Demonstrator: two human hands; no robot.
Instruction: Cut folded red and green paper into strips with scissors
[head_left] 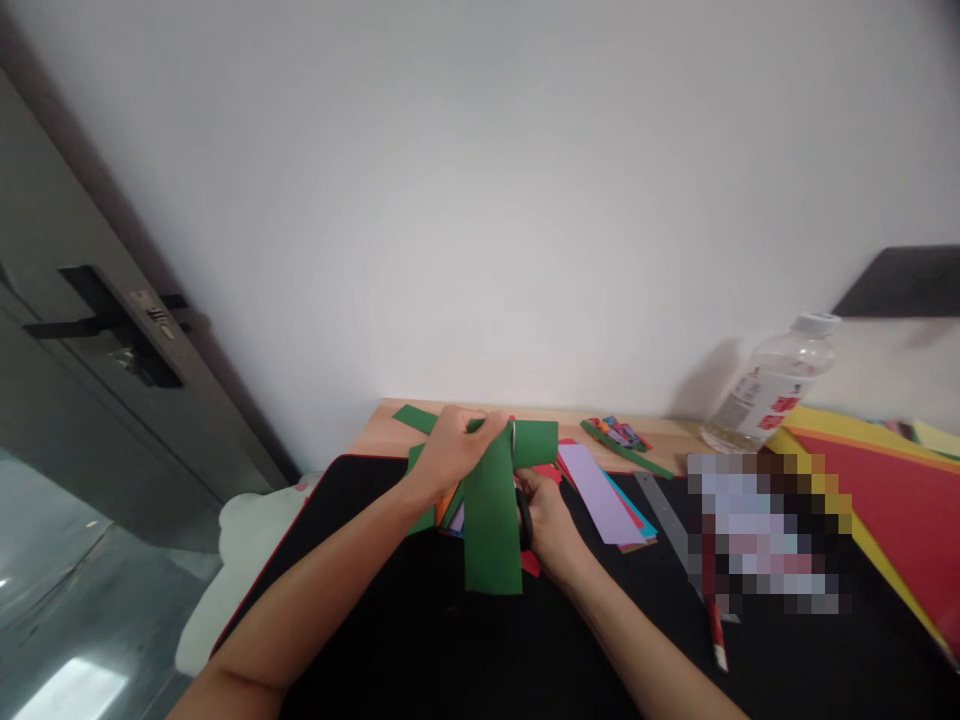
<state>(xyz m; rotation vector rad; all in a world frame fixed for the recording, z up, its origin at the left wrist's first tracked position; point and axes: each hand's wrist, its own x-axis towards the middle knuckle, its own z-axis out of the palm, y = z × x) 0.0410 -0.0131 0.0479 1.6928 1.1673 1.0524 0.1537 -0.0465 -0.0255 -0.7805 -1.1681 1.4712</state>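
My left hand (450,450) pinches the top of a green paper sheet (493,525) and holds it up over the black desk mat (420,640). My right hand (549,525) grips black-handled scissors (523,505), whose blades run up into the green paper near its right edge. A second part of the green paper (536,442) bends to the right of the blades. Under the hands lie several coloured paper strips (600,490), lilac, blue, red and orange.
A metal ruler (664,515) and a red pen (718,640) lie right of the strips. A clear water bottle (772,385) stands at the back right by large red and yellow sheets (900,500). Small coloured scraps (619,435) rest on the wooden table edge. A door stands at left.
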